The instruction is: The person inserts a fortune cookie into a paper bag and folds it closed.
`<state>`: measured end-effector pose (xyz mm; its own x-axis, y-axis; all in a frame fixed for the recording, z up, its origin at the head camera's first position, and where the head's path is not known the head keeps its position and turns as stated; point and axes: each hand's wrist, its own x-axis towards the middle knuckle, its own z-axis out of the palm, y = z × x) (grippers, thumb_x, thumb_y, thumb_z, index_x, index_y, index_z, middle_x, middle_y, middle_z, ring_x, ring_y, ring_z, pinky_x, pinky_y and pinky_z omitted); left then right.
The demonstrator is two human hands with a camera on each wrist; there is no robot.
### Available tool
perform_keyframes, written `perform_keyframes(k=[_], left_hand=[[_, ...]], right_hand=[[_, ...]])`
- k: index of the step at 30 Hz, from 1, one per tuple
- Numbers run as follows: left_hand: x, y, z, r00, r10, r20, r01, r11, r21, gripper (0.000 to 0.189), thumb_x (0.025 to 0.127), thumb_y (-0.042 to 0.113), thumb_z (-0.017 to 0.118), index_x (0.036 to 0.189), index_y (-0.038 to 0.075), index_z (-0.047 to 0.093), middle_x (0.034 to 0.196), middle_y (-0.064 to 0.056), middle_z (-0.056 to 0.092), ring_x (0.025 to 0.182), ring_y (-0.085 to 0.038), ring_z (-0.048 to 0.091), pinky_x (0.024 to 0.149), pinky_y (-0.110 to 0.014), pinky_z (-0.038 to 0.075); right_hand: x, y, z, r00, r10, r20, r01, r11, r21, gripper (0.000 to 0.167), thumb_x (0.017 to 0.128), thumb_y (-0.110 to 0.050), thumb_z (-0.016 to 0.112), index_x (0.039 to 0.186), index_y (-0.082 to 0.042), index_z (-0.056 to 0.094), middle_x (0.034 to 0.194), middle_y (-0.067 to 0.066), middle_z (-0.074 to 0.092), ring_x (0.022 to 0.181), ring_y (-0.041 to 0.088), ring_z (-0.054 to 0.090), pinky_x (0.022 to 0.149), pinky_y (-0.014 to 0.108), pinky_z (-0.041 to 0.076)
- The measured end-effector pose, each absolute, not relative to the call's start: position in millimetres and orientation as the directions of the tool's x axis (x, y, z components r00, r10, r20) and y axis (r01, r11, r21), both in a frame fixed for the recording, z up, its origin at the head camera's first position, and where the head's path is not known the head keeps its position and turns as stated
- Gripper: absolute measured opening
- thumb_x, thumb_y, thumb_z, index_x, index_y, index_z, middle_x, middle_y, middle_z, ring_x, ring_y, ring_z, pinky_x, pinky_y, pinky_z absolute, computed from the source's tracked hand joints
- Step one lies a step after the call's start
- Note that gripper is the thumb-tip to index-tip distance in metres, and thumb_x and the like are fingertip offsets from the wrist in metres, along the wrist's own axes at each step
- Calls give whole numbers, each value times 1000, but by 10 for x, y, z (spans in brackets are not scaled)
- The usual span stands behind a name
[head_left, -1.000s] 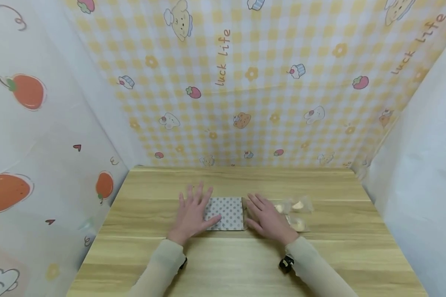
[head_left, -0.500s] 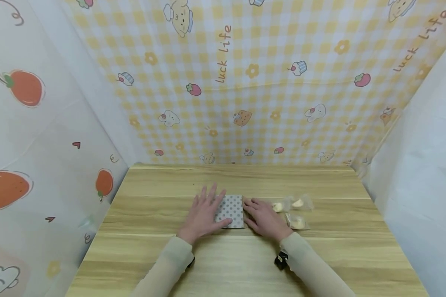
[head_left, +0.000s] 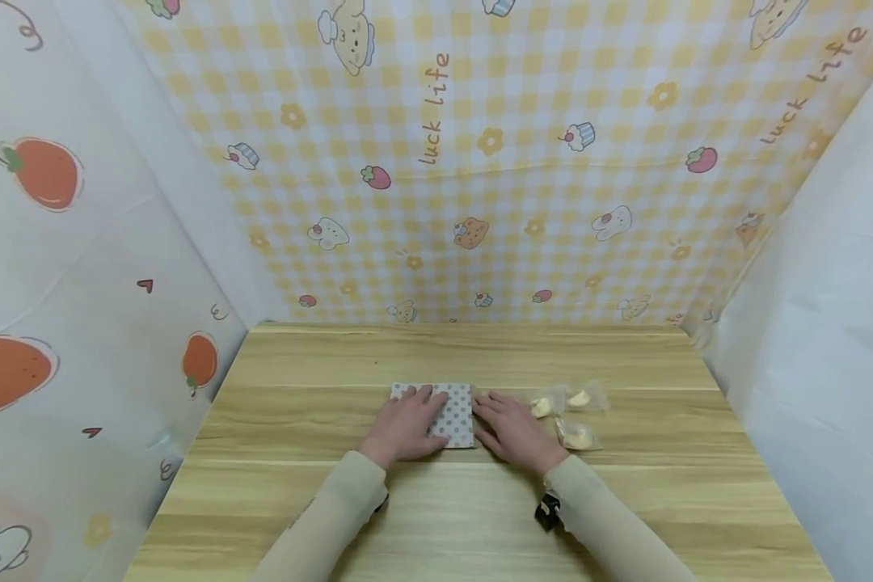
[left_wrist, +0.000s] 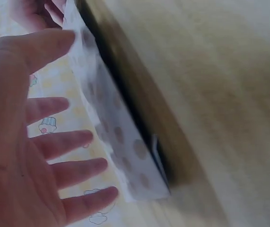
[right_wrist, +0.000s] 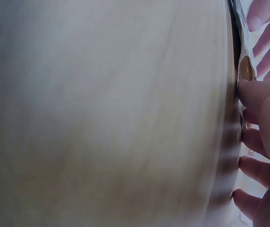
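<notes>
A flat white paper bag with grey dots (head_left: 458, 416) lies in the middle of the wooden table. Over its left half is my left hand (head_left: 405, 426), fingers spread; in the left wrist view they stand out straight above the dotted paper (left_wrist: 111, 127). At the bag's right end, where a brown inner edge shows, rests my right hand (head_left: 515, 432). Its thumb (right_wrist: 257, 94) touches that end in the right wrist view, with the other fingertips down by the tabletop. Whether the right hand pinches the paper is not visible. The bag's contents are hidden.
Beside my right hand lie three small clear packets with cream-coloured pieces inside: one packet (head_left: 544, 405), a second packet (head_left: 584, 398) behind and a third packet (head_left: 578, 436) in front. A patterned cloth (head_left: 473, 186) hangs behind the table (head_left: 298, 436).
My left hand has moved right from the bag's left edge onto its dotted top, uncovering the left corner. The right hand has hardly moved; the packets lie still.
</notes>
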<state>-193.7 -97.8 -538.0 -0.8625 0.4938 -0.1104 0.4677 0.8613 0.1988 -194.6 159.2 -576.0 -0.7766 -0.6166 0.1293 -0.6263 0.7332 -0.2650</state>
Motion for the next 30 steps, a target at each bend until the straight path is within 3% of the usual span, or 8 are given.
perform_keyframes(k=[9, 18, 26, 30], left_hand=[[-1962, -948, -5358, -860, 478, -180, 439, 871, 219, 85, 93, 56, 72, 162, 18, 42, 165, -20, 39, 146, -50, 42, 109, -67, 44], [-2005, -942, -5370, -862, 472, -181, 441, 877, 191, 88, 92, 56, 74, 164, 20, 38, 164, -20, 40, 144, -49, 45, 107, -64, 47], [-2020, -921, -5363, -860, 470, -199, 431, 878, 210, 88, 92, 55, 75, 164, 20, 38, 165, -19, 40, 144, -50, 44, 109, -65, 45], [-2015, -902, -5342, -853, 479, -206, 438, 873, 216, 86, 92, 53, 76, 164, 24, 38, 165, -18, 39, 145, -50, 44, 108, -67, 45]], right_hand=[[-1939, 1647, -5726, -731, -668, 142, -680, 693, -238, 49, 105, -31, 66, 147, -7, 60, 153, 20, 55, 141, 45, 51, 115, 62, 39], [-2007, 1704, -5893, -634, -741, 222, -770, 631, -96, 45, 107, -32, 60, 149, -16, 60, 152, 18, 55, 138, 39, 54, 112, 58, 44], [-2017, 1719, -5932, -679, -720, 144, -734, 671, -105, 52, 111, -38, 51, 156, -14, 51, 160, 15, 47, 145, 40, 47, 119, 55, 37], [-2000, 1717, -5916, -682, -718, 143, -732, 672, -115, 53, 110, -36, 54, 156, -10, 51, 159, 17, 48, 145, 41, 46, 119, 55, 37]])
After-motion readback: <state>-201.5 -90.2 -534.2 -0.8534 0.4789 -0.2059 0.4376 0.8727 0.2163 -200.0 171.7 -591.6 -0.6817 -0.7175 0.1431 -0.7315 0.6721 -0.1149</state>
